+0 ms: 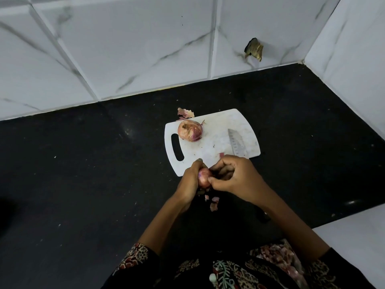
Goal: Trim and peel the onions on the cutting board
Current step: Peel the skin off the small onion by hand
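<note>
Between the two hands, just over the near edge of the cutting board [210,142], a small pink onion [203,177] is held above the dark counter [83,163]. Fingers of the left hand [190,180] curl round its left side, thumb up along the top; the right hand [233,176] pinches at the onion's right side, its thumb tip pressed to the skin and its other fingers bent inward. Below the hands, a few scraps of peel [213,202] lie on the counter. On the board, a second onion [190,130], still in its papery skin, sits near the handle slot, well apart from the held one. A knife [236,142] lies on the board's right half, blade pointing away, its near end hidden behind the right hand. More skin [185,113] lies just off the board's far edge. Marbled white tiles [125,49] back the counter, and a brownish scrap [254,49] clings to the wall.
</note>
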A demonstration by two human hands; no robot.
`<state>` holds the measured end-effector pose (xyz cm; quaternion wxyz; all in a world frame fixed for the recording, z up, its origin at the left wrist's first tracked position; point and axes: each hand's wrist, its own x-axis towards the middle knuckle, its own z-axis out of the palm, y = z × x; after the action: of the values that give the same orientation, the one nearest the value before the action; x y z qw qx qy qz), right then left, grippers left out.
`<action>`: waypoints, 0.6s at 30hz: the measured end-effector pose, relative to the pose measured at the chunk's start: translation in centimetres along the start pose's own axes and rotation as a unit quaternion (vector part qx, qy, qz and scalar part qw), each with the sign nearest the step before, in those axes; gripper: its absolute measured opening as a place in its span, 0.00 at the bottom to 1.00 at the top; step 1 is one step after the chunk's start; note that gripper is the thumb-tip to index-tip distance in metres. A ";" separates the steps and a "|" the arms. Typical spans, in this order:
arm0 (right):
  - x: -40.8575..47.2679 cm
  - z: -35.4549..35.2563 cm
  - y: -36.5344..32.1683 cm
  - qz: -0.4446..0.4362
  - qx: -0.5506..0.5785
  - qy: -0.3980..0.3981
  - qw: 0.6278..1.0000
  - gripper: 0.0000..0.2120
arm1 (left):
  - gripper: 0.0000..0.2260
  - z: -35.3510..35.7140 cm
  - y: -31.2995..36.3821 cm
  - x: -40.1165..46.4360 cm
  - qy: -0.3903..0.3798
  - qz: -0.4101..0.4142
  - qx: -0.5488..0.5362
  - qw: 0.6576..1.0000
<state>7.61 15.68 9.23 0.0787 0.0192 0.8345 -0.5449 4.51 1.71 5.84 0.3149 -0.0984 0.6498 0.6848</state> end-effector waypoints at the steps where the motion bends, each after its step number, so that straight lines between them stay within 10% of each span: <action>1: 0.0 0.0 0.1 -0.002 -0.002 0.000 1.000 0.07 | 0.20 0.1 0.1 -0.1 -0.003 -0.002 0.002 1.000; 18: 0.9 0.2 1.2 -0.014 -0.016 0.123 0.992 0.04 | 0.20 -0.3 -0.2 -0.3 -0.042 -0.001 0.001 0.999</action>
<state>6.84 15.93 7.92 -0.0315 0.0729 0.8469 -0.5259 4.76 1.34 5.74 0.3424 -0.0698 0.6365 0.6876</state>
